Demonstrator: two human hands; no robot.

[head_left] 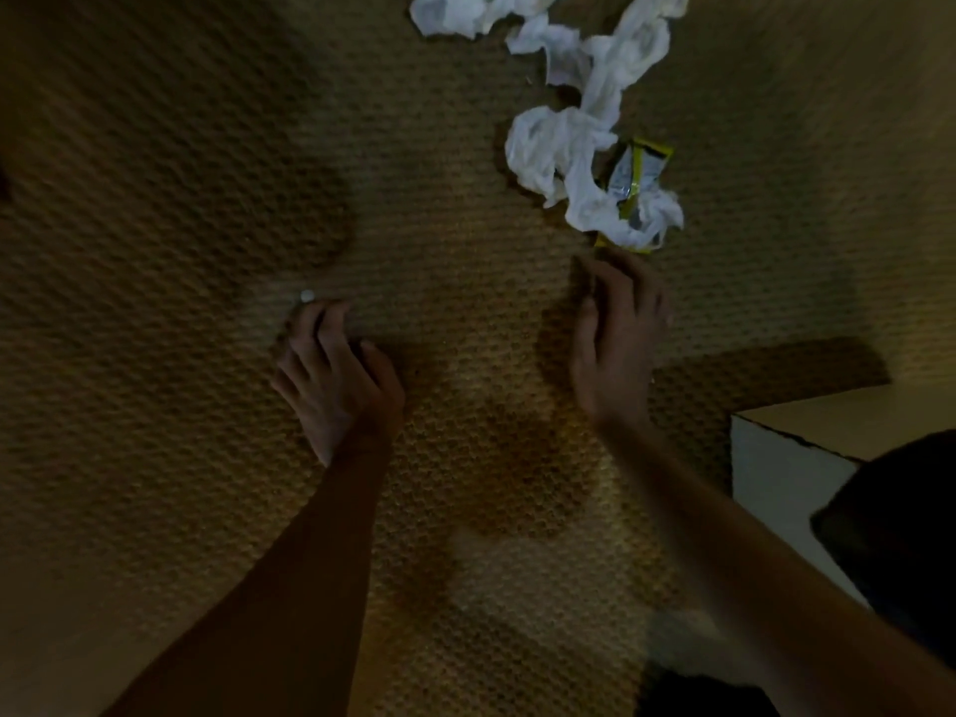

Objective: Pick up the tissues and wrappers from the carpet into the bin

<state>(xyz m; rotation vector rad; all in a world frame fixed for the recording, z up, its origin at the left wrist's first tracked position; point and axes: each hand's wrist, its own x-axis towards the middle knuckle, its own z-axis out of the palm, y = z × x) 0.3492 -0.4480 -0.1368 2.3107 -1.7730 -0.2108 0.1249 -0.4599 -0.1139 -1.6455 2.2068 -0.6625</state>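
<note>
Your right hand (pixel 618 338) hangs over the carpet (pixel 181 199) with its fingers loosely extended and nothing in it; the fingertips sit just short of the yellow-edged wrapper (pixel 633 181), not clearly touching it. Your left hand (pixel 336 380) rests lower on the carpet, fingers slightly bent and spread, also holding nothing, with a small white scrap (pixel 307 296) lying just beyond its fingertips.

Beyond your right hand, the wrapper, silvery inside with yellow borders, lies tangled in a crumpled white tissue (pixel 556 147), part of it showing under the tissue's near edge. From there a twisted strip of tissue (pixel 621 59) runs away from you toward the top of the view, where another crumpled tissue (pixel 455 12) lies partly cut off by the frame edge.

To your right, near your forearm, you can see the corner of a white box-shaped thing (pixel 776 458) with something dark (pixel 900 525) against it; whether that is the bin cannot be told. The picture is dim and your right hand is a little blurred.
</note>
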